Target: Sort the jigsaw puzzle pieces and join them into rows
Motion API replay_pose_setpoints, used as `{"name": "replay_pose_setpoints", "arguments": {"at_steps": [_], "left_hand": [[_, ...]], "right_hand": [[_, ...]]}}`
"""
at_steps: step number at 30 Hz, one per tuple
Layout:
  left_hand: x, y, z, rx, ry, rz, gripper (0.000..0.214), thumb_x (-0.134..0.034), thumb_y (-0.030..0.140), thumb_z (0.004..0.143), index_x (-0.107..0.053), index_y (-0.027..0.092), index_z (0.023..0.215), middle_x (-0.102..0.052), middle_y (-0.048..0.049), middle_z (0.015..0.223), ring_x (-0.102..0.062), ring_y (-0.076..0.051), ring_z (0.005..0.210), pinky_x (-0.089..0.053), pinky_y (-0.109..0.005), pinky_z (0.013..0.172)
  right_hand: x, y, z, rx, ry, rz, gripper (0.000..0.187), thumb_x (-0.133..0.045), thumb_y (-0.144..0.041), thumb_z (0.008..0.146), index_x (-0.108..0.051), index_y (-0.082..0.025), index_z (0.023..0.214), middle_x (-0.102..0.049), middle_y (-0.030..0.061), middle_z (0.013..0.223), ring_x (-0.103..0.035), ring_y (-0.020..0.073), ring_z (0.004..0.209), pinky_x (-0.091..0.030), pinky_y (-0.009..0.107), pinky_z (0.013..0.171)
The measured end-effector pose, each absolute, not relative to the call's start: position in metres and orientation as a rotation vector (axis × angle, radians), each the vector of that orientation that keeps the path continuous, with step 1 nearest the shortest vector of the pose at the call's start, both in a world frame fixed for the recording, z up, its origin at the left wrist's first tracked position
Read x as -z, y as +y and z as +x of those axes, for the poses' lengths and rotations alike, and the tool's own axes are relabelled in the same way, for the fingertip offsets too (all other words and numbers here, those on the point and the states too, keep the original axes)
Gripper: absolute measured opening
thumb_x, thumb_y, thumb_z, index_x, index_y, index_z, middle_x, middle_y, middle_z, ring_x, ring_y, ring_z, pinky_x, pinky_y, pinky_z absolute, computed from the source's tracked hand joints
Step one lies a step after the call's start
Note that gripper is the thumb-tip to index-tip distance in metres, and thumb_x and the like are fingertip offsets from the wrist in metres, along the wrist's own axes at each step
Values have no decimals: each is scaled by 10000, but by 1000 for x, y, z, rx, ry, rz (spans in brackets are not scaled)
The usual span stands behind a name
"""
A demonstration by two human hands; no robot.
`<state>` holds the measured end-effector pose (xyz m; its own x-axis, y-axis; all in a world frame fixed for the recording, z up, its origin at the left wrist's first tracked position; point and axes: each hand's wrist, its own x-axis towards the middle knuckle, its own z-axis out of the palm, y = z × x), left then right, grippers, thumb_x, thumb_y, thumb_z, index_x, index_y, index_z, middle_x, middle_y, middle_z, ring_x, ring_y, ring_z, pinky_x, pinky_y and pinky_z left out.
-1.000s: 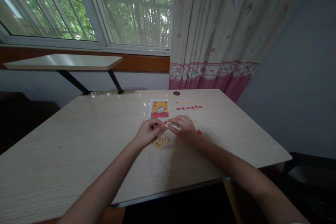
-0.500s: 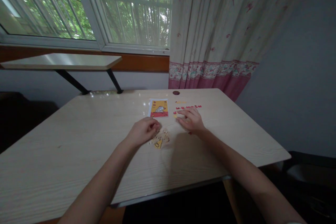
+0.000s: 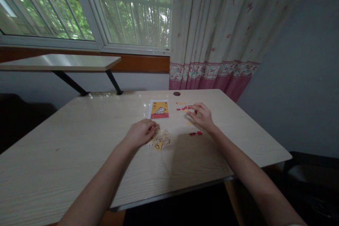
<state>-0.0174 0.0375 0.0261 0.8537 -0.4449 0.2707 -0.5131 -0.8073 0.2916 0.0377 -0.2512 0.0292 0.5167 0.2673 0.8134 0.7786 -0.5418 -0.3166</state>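
The left hand [image 3: 140, 132] rests loosely curled, its grip hidden, just beside small knobbly pale-yellow puzzle pieces [image 3: 160, 140]. The right hand [image 3: 202, 116] lies open, fingertips at flat red pieces [image 3: 182, 108] on the smooth, grained table [image 3: 79, 148].

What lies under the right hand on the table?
Small red puzzle pieces show at the fingertips of the right hand. The hand covers the pale wooden table beneath, so whether more pieces lie there, or it holds one, cannot be seen.
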Motion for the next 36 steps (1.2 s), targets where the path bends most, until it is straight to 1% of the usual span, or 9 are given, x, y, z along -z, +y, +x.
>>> {"name": "replay_pose_setpoints", "arguments": {"at_steps": [6,9,12,15,18,21,23,29,36], "left_hand": [[-26,38,-17,-266,-710,2672,208,-436,288,834,-626,204,835,-609,-42,780,-530,-158,669,-369,-254,598],[-25,38,-17,-264,-707,2674,209,-435,291,835,-624,201,824,-606,-46,772,-532,-164,673,-372,-259,600],[-24,38,-16,-268,-713,2689,212,-426,288,841,-619,201,830,-608,-47,783,-540,-167,695,-379,-260,616],[-23,38,-15,-267,-718,2726,228,-410,291,850,-618,198,841,-611,-52,795,-547,-171,720,-382,-262,623],[-23,38,-15,-258,-714,2762,248,-393,297,857,-617,192,849,-615,-57,810,-554,-176,743,-387,-262,628],[-25,37,-16,-237,-706,2790,264,-373,299,867,-614,191,870,-619,-56,832,-560,-175,775,-395,-261,651],[-26,36,-17,-224,-691,2807,271,-368,307,871,-614,193,868,-619,-51,827,-560,-172,775,-397,-257,651],[-27,36,-18,-227,-678,2781,257,-382,314,872,-611,198,857,-627,-41,830,-564,-170,798,-405,-257,675],[-29,36,-19,-261,-677,2780,235,-397,296,864,-607,194,842,-632,-42,831,-564,-175,779,-403,-265,660]], "right_hand": [[-27,-252,38,896,-853,-2118,228,-581,-338,801,-641,-224,989,-583,48,903,-496,95,591,-460,292,711],[-29,-254,39,893,-834,-2141,219,-583,-335,796,-645,-211,966,-596,50,883,-508,106,610,-455,295,713],[-30,-262,51,916,-769,-2119,214,-588,-327,783,-650,-183,929,-602,49,824,-513,117,623,-451,279,678],[-27,-272,78,881,-645,-2121,222,-580,-320,774,-652,-151,899,-608,59,822,-507,115,619,-442,263,641],[-17,-282,113,743,-499,-2240,238,-583,-333,756,-663,-139,869,-625,71,824,-515,126,655,-430,264,663],[-4,-288,143,452,-428,-2398,280,-594,-364,738,-674,-138,884,-648,80,826,-537,133,678,-418,250,655],[2,-291,156,317,-428,-2436,294,-597,-375,733,-679,-141,891,-660,74,796,-551,131,662,-415,238,629],[5,-292,172,146,-453,-2473,258,-639,-352,695,-704,-155,849,-677,57,715,-556,128,610,-415,224,580],[0,-289,173,62,-475,-2518,249,-637,-316,701,-705,-154,877,-688,61,765,-566,133,620,-417,231,584]]}}
